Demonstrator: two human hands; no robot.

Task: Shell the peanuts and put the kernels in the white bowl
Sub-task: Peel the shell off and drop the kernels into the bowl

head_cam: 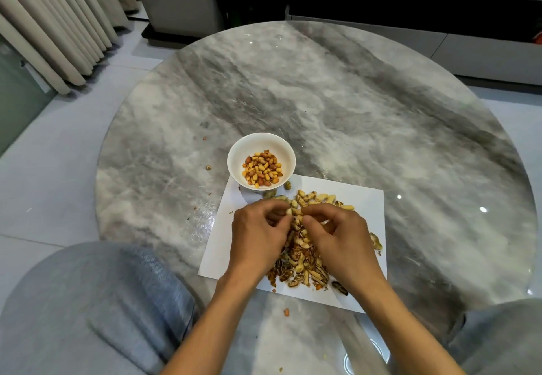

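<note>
Head view, peanut shelling partly done. Nearest the viewer lie two knees in grey cloth, one at either lower corner, and a stray kernel (286, 312) on the table (352, 105) just short of the paper (369, 207). On the near half of the paper sits a heap of shells (299, 269), broken and empty as far as can be seen, which points to many pods already opened.

Above the heap the two hands meet. The left hand (258, 234) and right hand (341, 237) both have fingers curled, and together they pinch one peanut (294, 212) between their fingertips. Judged from this pose, the step in hand is cracking or prying that pod; whether it has split cannot be told.

Just beyond the hands, on the far half of the paper, lie whole pods (325, 198), a smaller group than the shell heap. These are what is left to shell.

Farther off and to the left, the bowl (234, 163) stands at the paper's far left corner, partly over its edge. It holds kernels (262, 168) covering its bottom, well below the rim. A few skin flecks lie on the table to the left of the bowl.

By this evidence the task is well past its middle: most pods opened, a modest number left, one in hand.
</note>
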